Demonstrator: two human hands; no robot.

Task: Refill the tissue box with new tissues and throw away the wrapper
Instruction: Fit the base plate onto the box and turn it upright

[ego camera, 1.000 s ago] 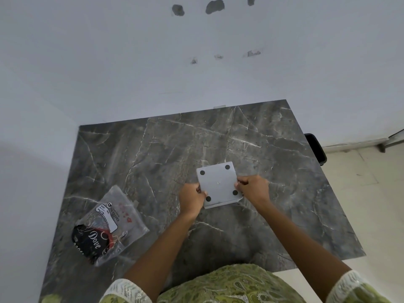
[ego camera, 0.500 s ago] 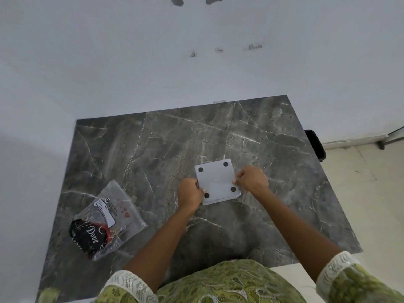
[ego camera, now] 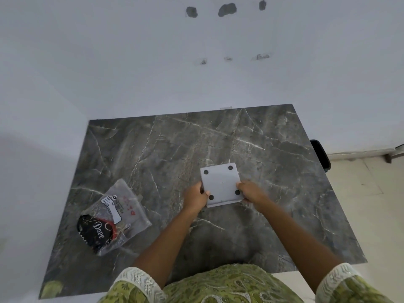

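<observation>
A white square tissue box (ego camera: 220,182) lies upside down in the middle of the dark marble table (ego camera: 153,149), its base up with a black foot at each corner. My left hand (ego camera: 195,196) grips its left edge and my right hand (ego camera: 251,192) grips its right edge. At the table's left lies a clear plastic tissue wrapper (ego camera: 113,217) with a black "Dove" print and a white label. What is inside the box is hidden.
A black bin (ego camera: 320,155) stands on the floor beyond the table's right edge, against the white wall. The table's back edge meets that wall. Pale floor tiles lie to the right.
Both hands stay on the upturned box in the same grip. The view has shifted slightly; the box and wrapper have hardly moved on the table.
</observation>
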